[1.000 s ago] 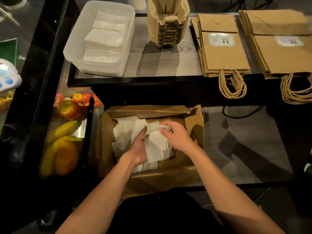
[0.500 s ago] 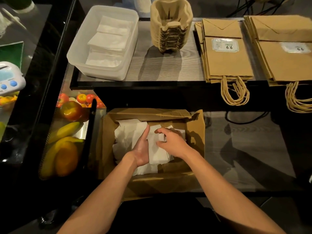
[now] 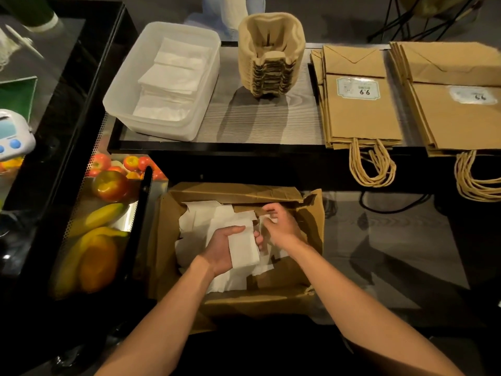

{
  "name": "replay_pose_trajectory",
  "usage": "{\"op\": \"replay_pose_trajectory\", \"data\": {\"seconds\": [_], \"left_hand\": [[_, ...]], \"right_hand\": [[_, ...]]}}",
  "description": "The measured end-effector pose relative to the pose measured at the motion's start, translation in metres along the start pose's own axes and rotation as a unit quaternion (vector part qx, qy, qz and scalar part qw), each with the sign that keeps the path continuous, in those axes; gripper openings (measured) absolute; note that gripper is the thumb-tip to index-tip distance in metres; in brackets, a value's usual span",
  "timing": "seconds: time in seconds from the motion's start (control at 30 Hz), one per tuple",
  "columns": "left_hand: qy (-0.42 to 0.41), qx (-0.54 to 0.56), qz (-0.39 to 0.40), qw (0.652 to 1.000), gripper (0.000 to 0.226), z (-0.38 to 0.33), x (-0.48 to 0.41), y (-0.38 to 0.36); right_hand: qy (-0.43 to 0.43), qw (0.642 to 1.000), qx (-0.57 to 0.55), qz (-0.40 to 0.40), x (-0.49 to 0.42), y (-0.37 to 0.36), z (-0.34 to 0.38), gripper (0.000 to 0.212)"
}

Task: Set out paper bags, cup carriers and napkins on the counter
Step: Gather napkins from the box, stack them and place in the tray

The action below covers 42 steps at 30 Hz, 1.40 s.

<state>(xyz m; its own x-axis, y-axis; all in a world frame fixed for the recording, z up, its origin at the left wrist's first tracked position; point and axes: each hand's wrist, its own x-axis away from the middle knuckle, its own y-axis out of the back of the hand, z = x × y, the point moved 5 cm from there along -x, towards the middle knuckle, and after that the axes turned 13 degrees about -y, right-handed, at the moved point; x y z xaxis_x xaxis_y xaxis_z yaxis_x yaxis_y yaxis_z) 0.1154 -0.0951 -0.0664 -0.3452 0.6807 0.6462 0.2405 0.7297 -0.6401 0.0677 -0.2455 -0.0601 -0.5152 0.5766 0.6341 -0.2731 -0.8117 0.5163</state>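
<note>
An open cardboard box (image 3: 311,213) of loose white napkins (image 3: 198,221) sits on the lower shelf in front of me. My left hand (image 3: 222,248) lies palm up inside it and holds a small stack of napkins (image 3: 242,245), thumb over the top. My right hand (image 3: 282,226) hovers just right of that stack, fingers curled and pinching at a napkin edge. On the counter above stand a clear plastic tub (image 3: 124,109) with folded napkins, a stack of pulp cup carriers (image 3: 271,55) and two piles of brown paper bags (image 3: 360,115) (image 3: 461,120).
A tray of fruit (image 3: 100,232) with bananas, an apple and tomatoes sits left of the box, behind a black bar (image 3: 141,213). A white timer (image 3: 13,134) lies at the far left. Bag handles (image 3: 371,166) hang over the counter's front edge. Glossy shelf surface (image 3: 393,240) lies right of the box.
My left hand has turned palm up and now holds a gathered stack of napkins. My right hand has lifted off the pile and shifted slightly right.
</note>
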Motion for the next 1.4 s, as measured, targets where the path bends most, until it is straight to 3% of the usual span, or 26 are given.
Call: {"op": "replay_pose_trajectory", "data": {"seconds": [0.1, 0.2, 0.37, 0.5, 0.67, 0.77, 1.0, 1.07, 1.23, 1.4], "left_hand": [[-0.025, 0.031, -0.033, 0.999, 0.04, 0.003, -0.007, 0.011], [-0.017, 0.031, -0.061, 0.998, 0.049, 0.011, -0.012, 0.016], [-0.017, 0.034, -0.104, 0.994, 0.047, 0.02, -0.018, 0.028], [-0.032, 0.04, -0.121, 0.991, 0.045, 0.02, -0.018, 0.032], [-0.066, 0.057, -0.143, 0.986, 0.036, 0.014, -0.017, 0.032], [-0.097, 0.056, -0.145, 0.983, 0.024, 0.011, -0.014, 0.024], [-0.105, -0.027, -0.127, 0.986, 0.052, 0.016, -0.007, 0.011], [-0.108, -0.029, -0.105, 0.988, 0.053, 0.016, -0.004, 0.006], [-0.091, -0.058, -0.062, 0.992, 0.062, 0.023, 0.003, 0.01], [-0.081, -0.147, -0.102, 0.981, 0.056, 0.025, -0.003, 0.029]], "right_hand": [[-0.013, 0.978, 0.208, -0.023, -0.021, -0.004, -0.026, 0.059], [-0.006, 0.952, 0.303, -0.045, -0.024, -0.009, -0.037, 0.057], [-0.054, 0.978, 0.2, 0.026, -0.017, -0.02, -0.047, 0.029], [-0.087, 0.993, 0.046, 0.067, -0.012, -0.017, -0.053, 0.018], [-0.093, 0.988, -0.103, 0.06, 0.002, 0.007, -0.044, 0.046], [-0.1, 0.977, -0.163, 0.09, 0.006, 0.014, -0.037, 0.047], [-0.055, 0.888, -0.367, 0.273, 0.025, 0.021, -0.015, 0.043], [-0.065, 0.89, -0.358, 0.276, 0.024, 0.018, -0.016, 0.046], [-0.069, 0.959, -0.224, 0.16, 0.023, 0.016, -0.025, 0.031], [-0.056, 0.981, -0.144, 0.118, 0.019, 0.008, -0.032, 0.043]]}}
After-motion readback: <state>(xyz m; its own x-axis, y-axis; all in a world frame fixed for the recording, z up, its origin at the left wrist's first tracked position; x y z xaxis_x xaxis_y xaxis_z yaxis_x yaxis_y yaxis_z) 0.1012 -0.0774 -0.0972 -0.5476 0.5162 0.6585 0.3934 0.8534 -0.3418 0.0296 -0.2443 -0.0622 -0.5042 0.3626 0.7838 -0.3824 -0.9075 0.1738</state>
